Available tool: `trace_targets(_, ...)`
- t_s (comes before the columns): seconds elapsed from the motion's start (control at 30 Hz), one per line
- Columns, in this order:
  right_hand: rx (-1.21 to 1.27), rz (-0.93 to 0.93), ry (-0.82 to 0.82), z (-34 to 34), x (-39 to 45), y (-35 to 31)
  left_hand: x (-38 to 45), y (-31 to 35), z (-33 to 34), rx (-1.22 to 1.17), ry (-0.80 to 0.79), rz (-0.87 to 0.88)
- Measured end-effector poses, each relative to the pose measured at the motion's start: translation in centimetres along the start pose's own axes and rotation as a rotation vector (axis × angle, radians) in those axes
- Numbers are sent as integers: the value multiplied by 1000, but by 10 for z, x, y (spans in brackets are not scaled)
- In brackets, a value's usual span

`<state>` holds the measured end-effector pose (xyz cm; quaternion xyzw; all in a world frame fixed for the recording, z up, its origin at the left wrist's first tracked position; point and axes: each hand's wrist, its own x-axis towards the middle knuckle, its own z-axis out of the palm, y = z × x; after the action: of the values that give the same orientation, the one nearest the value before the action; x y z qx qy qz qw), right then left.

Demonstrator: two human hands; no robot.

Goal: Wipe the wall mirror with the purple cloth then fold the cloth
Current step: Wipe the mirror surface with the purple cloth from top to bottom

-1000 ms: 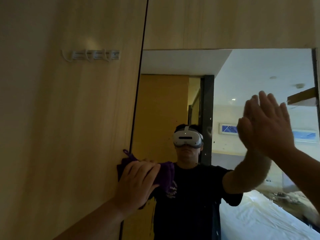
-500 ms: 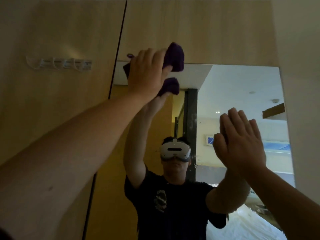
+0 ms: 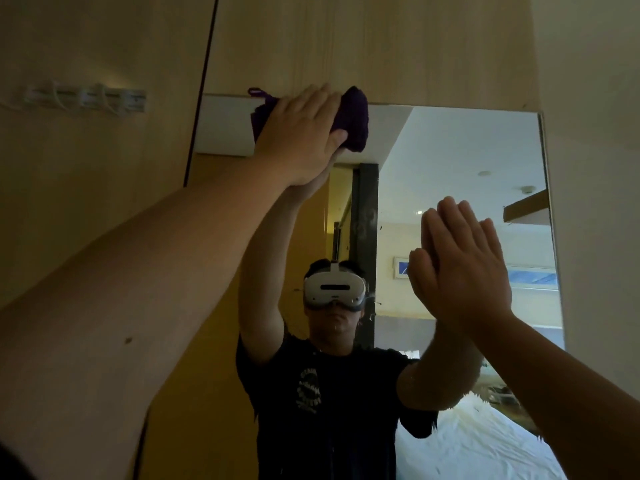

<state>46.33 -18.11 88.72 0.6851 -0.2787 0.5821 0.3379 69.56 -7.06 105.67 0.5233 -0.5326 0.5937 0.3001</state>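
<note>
Most of the purple cloth (image 3: 353, 116) is hidden under my left hand (image 3: 298, 140); only a bunched lump at its right end and a thin loop or tag sticking out to the left show, so I cannot tell how it is folded or wadded. My left forearm is cut off at the lower left edge of the view, and my right arm at the lower right corner. The mirror (image 3: 467, 161) runs out of the bottom of the frame, and its glass is dim, with faint smudges near the middle that are hard to make out. My left hand is spread flat over the cloth, fingers close together and pointing up and to the right, thumb hooked under the cloth's lower edge, pressing it against the glass right at the mirror's top edge, toward the upper left corner. The cloth's long axis lies roughly level, along that top edge, and its upper part overlaps onto the wooden panel (image 3: 381, 46) above. My right hand (image 3: 460, 268) is wide open and holds nothing, palm laid flat against the glass near the mirror's right edge, fingers straight and pointing up. A row of wall hooks (image 3: 86, 98) sits on the panel well to the left of the mirror.
</note>
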Motion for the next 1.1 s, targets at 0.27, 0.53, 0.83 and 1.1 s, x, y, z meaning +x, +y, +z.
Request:
trace_targets(0.27, -11, 6, -21, -1, 0, 0, -114, 27, 6, -12, -72, 32)
trace_targets(0.53, 7, 15, -23, -3, 1, -1, -247, 59, 20, 5, -70, 69)
trace_targets(0.83, 100, 10, -71, -17, 2, 2, -306, 72, 33, 28, -51, 105)
trace_targets(1.1, -54, 89, -120, -38, 1, 40, -288, 74, 25, -25, 118, 96)
